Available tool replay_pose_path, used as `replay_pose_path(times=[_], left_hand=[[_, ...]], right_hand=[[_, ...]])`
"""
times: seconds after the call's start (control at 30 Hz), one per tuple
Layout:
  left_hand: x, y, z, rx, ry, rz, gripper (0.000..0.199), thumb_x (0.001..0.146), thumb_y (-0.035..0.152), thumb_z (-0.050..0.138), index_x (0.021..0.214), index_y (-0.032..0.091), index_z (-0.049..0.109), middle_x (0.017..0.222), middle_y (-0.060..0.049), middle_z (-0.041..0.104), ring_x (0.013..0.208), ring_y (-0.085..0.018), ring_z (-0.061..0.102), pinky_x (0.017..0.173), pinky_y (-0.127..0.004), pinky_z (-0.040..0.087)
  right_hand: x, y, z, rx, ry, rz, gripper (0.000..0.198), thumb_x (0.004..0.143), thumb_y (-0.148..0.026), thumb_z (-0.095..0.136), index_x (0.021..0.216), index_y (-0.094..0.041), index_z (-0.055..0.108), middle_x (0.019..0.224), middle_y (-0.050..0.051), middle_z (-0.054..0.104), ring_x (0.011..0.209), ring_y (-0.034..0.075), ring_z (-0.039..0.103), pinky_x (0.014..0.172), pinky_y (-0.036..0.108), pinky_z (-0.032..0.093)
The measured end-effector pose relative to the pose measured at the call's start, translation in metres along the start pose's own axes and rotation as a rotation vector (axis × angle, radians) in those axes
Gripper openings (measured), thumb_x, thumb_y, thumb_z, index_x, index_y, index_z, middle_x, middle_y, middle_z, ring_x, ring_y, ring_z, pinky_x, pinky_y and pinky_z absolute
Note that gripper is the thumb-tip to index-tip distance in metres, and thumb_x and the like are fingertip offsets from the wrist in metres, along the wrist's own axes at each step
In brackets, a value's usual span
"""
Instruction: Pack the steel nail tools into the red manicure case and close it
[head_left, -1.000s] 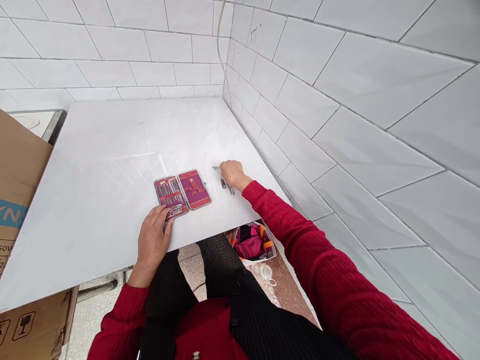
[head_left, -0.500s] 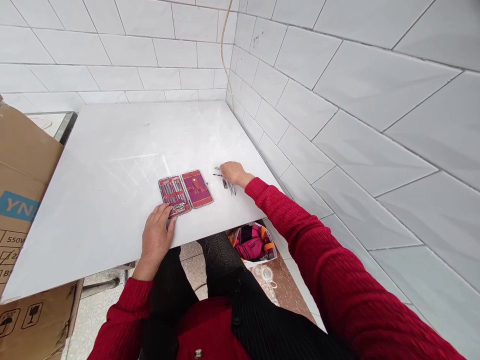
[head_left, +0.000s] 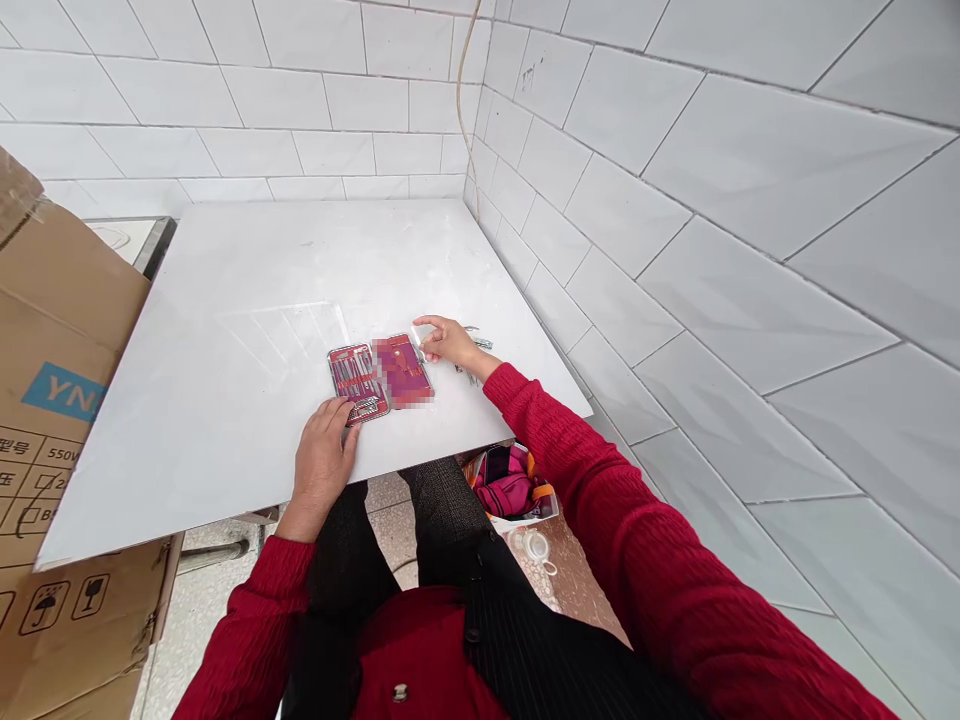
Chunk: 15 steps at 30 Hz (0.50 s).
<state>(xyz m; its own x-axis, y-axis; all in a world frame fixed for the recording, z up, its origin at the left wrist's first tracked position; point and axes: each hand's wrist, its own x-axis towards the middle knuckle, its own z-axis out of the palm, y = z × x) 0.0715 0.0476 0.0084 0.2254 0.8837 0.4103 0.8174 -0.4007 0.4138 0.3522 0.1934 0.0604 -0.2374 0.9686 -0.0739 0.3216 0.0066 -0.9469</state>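
An open manicure case [head_left: 403, 372] lies on the white table, with a purple lining and red trim. Slim metal tools [head_left: 352, 375] fill its left half, and nail clippers sit at its near end. My left hand [head_left: 324, 450] grips the near left corner of the case with fingers and thumb. Just past the right half's far edge hovers my right hand [head_left: 450, 343], index finger stretched out and thumb apart; no tool shows clearly in it. Several loose metal tools [head_left: 481, 343] lie beside and partly behind my right wrist. Part of the right half is pixelated.
The white table [head_left: 225, 420] meets tiled walls at the back and right. Cardboard boxes [head_left: 67, 300] stand at the left edge. Below the front edge is a bag with pink and orange contents [head_left: 510, 485]. A cable [head_left: 460, 90] hangs in the corner.
My right hand has moved left from the loose tools to the edge of the case, and its index finger is now extended. My left hand stays at the case. The view has shifted slightly.
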Motion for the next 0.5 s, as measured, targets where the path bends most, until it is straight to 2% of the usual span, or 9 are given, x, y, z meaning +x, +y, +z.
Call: replay_pose_path(times=[0.1,0.3,0.5], left_hand=[[0.0,0.0,0.0,0.004,0.002,0.012,0.042,0.105,0.04,0.042,0.131,0.014,0.063,0.142,-0.018,0.064,0.136,-0.035,0.056,0.116,-0.055,0.045],[-0.001,0.001,-0.001,0.006,-0.005,0.002,0.042,0.105,0.041,0.042,0.132,0.017,0.063,0.143,-0.017,0.064,0.137,-0.034,0.055,0.117,-0.055,0.044],[0.0,0.002,-0.001,0.002,-0.006,-0.005,0.042,0.105,0.041,0.042,0.131,0.017,0.063,0.142,-0.017,0.064,0.137,-0.034,0.055,0.117,-0.055,0.045]], right_hand=[[0.005,0.01,0.014,0.109,0.001,-0.021,0.052,0.082,-0.009,0.062,0.134,-0.016,0.064,0.066,-0.006,0.066,0.059,0.012,0.061,0.057,0.023,0.052],[0.01,0.017,0.026,0.126,0.065,-0.054,0.065,0.079,-0.008,0.064,0.144,-0.02,0.062,0.07,-0.007,0.067,0.056,0.009,0.058,0.058,0.021,0.051],[0.012,0.018,0.032,0.09,0.056,-0.03,0.053,0.079,-0.01,0.068,0.132,-0.017,0.071,0.072,-0.004,0.07,0.06,0.011,0.059,0.058,0.022,0.05]])
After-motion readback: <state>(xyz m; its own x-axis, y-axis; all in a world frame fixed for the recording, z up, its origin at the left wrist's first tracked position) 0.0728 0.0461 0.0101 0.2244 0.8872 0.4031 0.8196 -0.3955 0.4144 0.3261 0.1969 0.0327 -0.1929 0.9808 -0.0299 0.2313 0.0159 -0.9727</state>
